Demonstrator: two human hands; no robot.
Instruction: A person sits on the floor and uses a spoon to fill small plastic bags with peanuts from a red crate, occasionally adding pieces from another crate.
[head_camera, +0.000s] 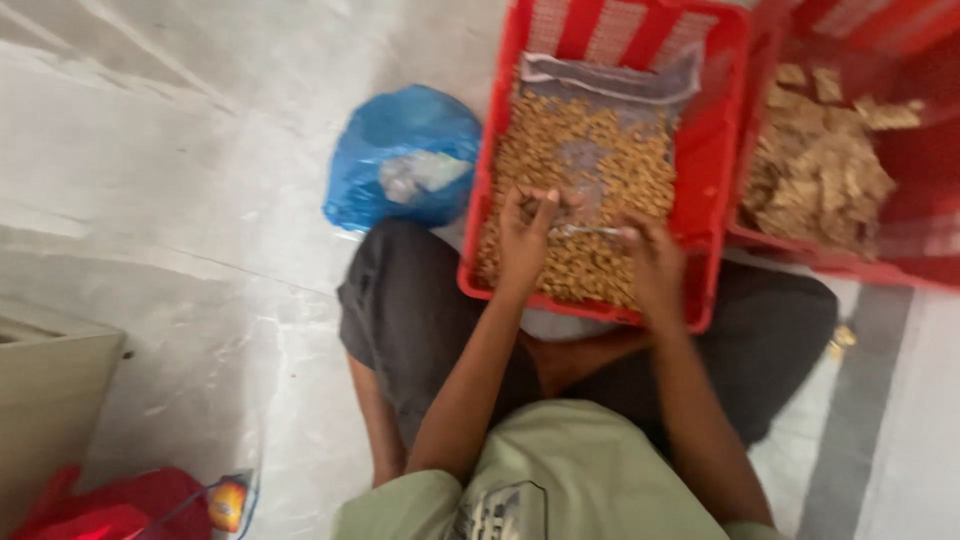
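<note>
Below, both hands, left hand (525, 232) and right hand (652, 262), grip unclear, over red crate (710, 150) of brown nuts (590, 150).

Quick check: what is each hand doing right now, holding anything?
Left hand: fingers curled over the snack pieces in the red crate; grip cannot be told.
Right hand: closed on a blurred metal tool.

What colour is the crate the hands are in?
Red. The crate shows best in the head view, with both hands over the brown pieces inside.
</note>
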